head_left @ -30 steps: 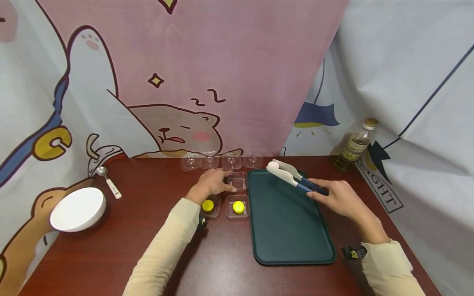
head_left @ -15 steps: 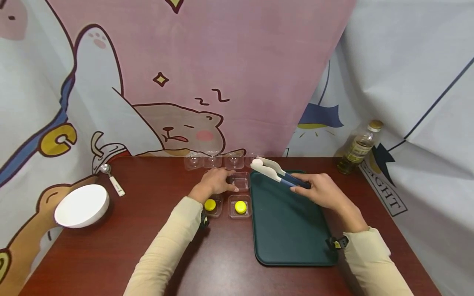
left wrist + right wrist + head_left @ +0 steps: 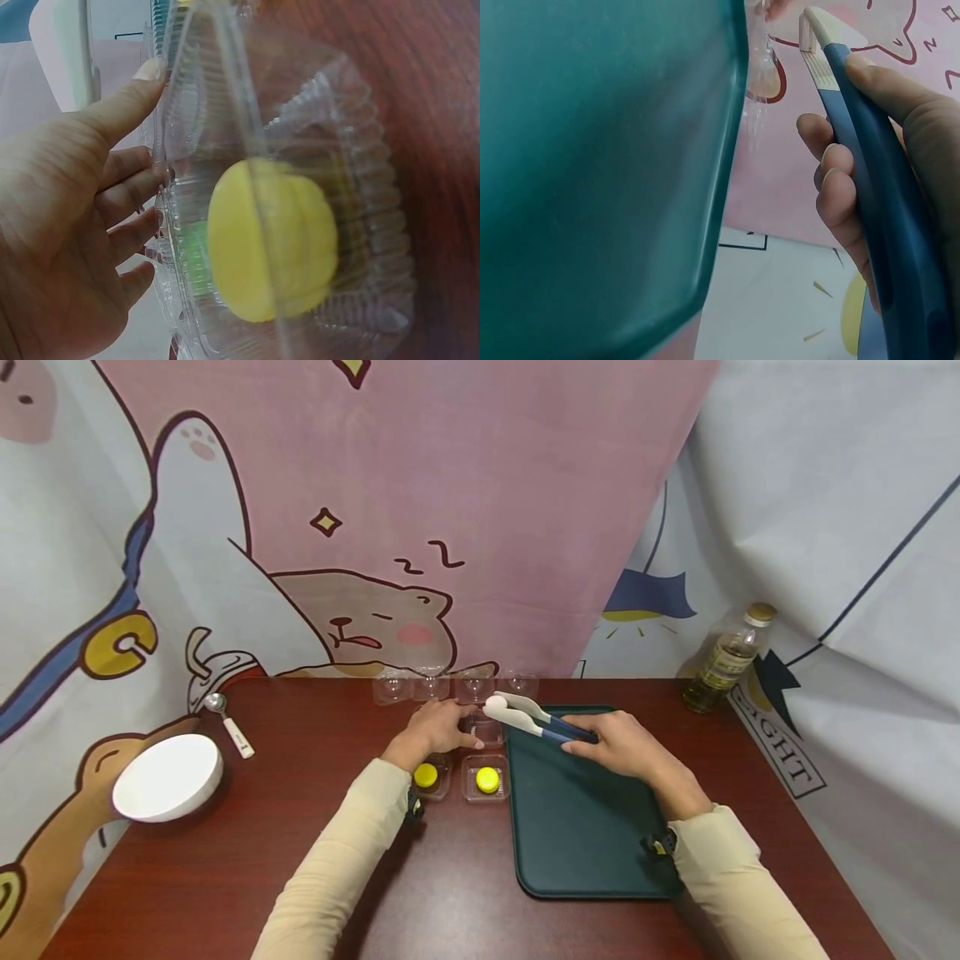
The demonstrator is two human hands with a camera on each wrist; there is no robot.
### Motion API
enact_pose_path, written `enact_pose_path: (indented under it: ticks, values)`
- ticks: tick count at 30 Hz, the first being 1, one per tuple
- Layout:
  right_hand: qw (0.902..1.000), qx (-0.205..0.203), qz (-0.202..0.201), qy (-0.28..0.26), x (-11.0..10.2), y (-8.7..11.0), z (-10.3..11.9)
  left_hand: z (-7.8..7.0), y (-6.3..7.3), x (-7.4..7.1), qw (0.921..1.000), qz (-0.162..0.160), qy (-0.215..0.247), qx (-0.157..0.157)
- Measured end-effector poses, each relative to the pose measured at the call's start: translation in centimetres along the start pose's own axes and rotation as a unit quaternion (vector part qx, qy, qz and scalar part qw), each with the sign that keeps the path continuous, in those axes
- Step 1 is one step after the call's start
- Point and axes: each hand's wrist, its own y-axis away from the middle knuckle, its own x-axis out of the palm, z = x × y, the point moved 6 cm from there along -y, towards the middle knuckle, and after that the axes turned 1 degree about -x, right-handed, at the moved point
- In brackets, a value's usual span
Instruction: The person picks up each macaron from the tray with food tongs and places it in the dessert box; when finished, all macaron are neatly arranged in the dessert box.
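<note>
My right hand point(image 3: 618, 743) grips blue-handled tongs point(image 3: 552, 727) with cream tips. A pale round macaron point(image 3: 495, 705) sits between those tips, over the back right clear plastic box point(image 3: 489, 737). My left hand point(image 3: 435, 729) holds this box at its left side, index finger near the back rim and thumb near the front. Nearer me, two clear boxes each carry a yellow macaron point(image 3: 487, 779); the left one point(image 3: 426, 776) is partly behind my wrist. In the left wrist view, a yellow macaron point(image 3: 274, 240) shows through its box wall, beside my bent fingers point(image 3: 131, 196).
A dark green tray point(image 3: 588, 852) lies right of the boxes, below my right hand. Several clear domed lids point(image 3: 473, 688) line the back. A bottle point(image 3: 727, 664) stands back right; a white bowl point(image 3: 168, 779) and a small scoop point(image 3: 231, 727) sit at left.
My right hand has carried the tongs and pale macaron leftward from over the tray to over the back right box. My left hand has stayed on the box.
</note>
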Motion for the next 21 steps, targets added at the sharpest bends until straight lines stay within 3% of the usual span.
enact_pose_path:
  ticks: [21]
  values:
    - [0.9993, -0.010, 0.036, 0.000, 2.0, -0.1, 0.4, -0.1, -0.1, -0.2, 0.9999, -0.009, -0.009, 0.008]
